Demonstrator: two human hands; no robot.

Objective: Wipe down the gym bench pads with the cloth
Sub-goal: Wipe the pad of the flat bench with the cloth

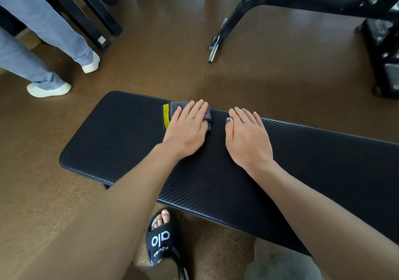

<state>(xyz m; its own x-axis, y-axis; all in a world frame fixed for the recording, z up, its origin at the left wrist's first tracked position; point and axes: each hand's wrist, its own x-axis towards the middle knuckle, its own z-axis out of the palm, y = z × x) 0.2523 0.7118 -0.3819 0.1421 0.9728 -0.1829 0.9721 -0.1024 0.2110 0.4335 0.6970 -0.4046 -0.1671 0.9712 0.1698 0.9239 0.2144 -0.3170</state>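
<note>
Single head-worn wide-angle view, looking forward and steeply down, close over the long black textured bench pad (133, 137); brown floor (164, 63) beyond. No second view to overlap.

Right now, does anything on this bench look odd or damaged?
Nothing stands out. The bench pad looks intact, the left hand presses the cloth flat, and the right hand rests on the pad.

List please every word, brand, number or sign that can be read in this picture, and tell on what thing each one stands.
"alo": white letters on the strap of the black slide sandal, on the foot in front of the bench pad.
Smaller white letters below it on the same strap: too small and skewed to read.
Pale tag on the foot of the black frame leg: no legible text.
Cloth: no text visible.
</note>
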